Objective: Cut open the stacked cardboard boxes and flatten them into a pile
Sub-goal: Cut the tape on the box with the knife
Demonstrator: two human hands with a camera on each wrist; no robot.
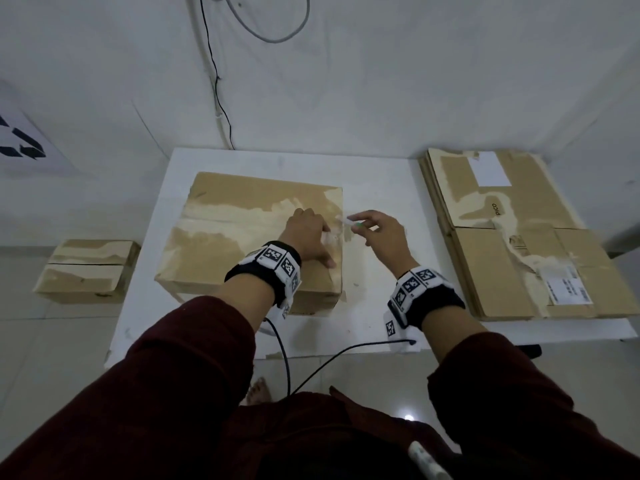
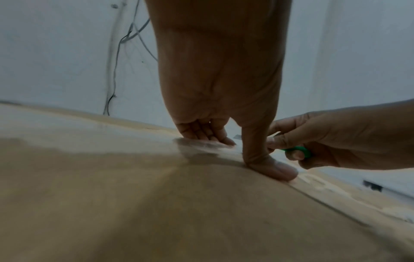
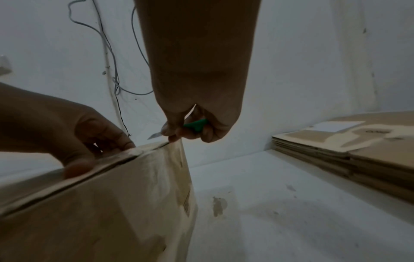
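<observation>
1. Dark red sleeves (image 1: 180, 375) fill the foreground.
2. A small box (image 1: 86, 270) sits on the floor.
3. Left hand (image 1: 308, 237), fingers flat, presses the sealed box (image 1: 242, 237) on the white table (image 1: 374, 306).
4. Right hand (image 1: 384, 233) grips a green-handled cutter (image 3: 195, 125) at the box's right edge.
5. Flattened pile (image 1: 519, 237) lies rightmost.

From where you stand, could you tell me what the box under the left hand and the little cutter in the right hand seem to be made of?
Box: brown cardboard, matte, with paler torn patches where the surface paper has peeled; glossy strips along its seam look like clear tape. Cutter: a green handle, probably plastic, with a thin grey blade that looks like metal, though the picture is dim.
</observation>
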